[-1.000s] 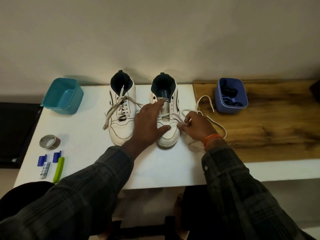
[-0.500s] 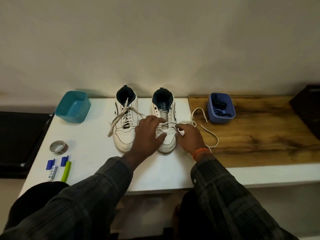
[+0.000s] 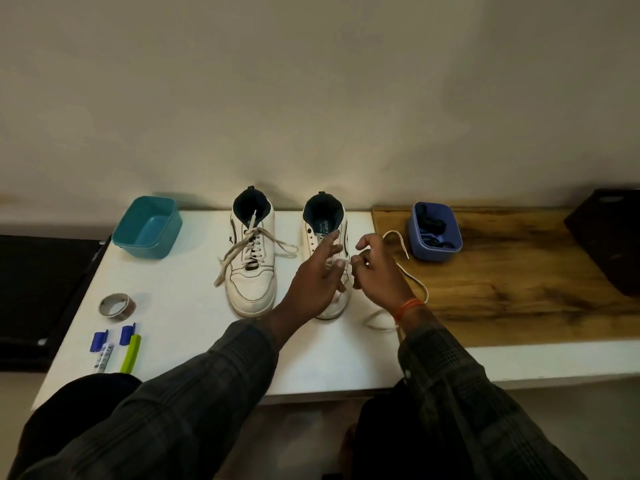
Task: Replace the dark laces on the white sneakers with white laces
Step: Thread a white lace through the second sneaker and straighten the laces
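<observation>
Left hand (image 3: pixel 317 271) has lifted off the right sneaker (image 3: pixel 327 258), fingers loose, as the right hand (image 3: pixel 375 268) pinches the white lace (image 3: pixel 401 244) beside it, lacing half done

Person, head-camera view. Two long sleeves of dark grey woven cloth with a faint plaid check: left sleeve (image 3: pixel 194 393), right sleeve (image 3: pixel 460 393), each ending at the wrist. Small pale button on the right cuff (image 3: pixel 409 373). Orange thread band (image 3: pixel 408 305) around the right wrist. Both hands bare. Dark clothing at the lap.
</observation>
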